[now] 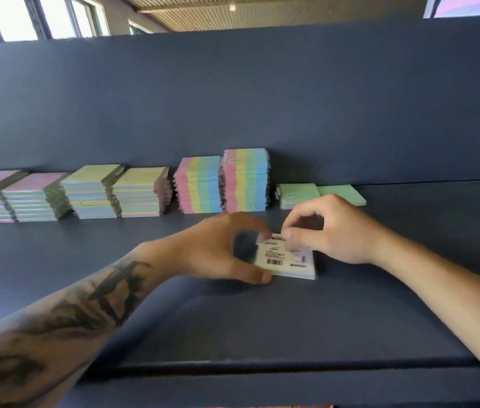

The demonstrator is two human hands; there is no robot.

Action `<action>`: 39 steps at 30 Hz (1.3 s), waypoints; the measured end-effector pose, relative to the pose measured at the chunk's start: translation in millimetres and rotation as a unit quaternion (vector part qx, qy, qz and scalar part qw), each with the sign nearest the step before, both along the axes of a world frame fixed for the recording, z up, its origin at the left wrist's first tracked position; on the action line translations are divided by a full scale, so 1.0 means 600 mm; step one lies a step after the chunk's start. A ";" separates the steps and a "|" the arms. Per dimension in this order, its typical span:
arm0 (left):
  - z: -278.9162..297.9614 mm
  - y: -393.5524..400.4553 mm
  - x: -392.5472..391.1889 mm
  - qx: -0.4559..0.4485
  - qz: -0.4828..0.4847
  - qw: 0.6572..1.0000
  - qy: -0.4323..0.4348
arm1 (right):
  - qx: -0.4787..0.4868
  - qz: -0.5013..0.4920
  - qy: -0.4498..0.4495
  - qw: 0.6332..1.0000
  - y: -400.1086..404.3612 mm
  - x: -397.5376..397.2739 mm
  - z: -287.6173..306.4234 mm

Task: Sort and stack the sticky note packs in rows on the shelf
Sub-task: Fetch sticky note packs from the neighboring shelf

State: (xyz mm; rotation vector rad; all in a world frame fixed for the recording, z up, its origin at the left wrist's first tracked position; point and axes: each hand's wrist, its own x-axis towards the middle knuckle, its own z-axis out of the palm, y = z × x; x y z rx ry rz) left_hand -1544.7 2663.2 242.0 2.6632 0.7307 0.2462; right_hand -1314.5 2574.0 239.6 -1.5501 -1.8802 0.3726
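A sticky note pack (pixel 287 259) lies on the dark shelf (pixel 233 319), its white barcode label facing up. My left hand (pixel 218 251) grips its left side, thumb at the near corner. My right hand (pixel 333 231) pinches its far right edge with curled fingers. Along the back wall stand stacks of packs: two pink-topped stacks (pixel 12 198) at the left, two green-topped stacks (pixel 115 191), then two tall striped stacks (pixel 222 182). Right of those lie two low green packs (pixel 321 194), partly hidden by my right hand.
The shelf's back wall (pixel 262 98) rises behind the stacks. The shelf's front edge (pixel 262 368) runs below my forearms. Bare shelf surface stretches to the right of the green packs and in front of the row.
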 end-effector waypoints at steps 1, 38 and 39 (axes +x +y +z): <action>-0.008 0.005 0.000 -0.022 0.001 1.000 -0.013 | -0.014 0.007 0.024 1.000 -0.001 0.002 -0.001; -0.016 0.008 0.002 -0.310 0.057 0.884 -0.344 | -0.030 0.043 0.348 0.936 0.011 -0.011 -0.014; -0.014 0.006 0.001 -0.305 0.056 0.889 -0.336 | -0.031 0.048 0.369 0.928 0.011 -0.011 -0.014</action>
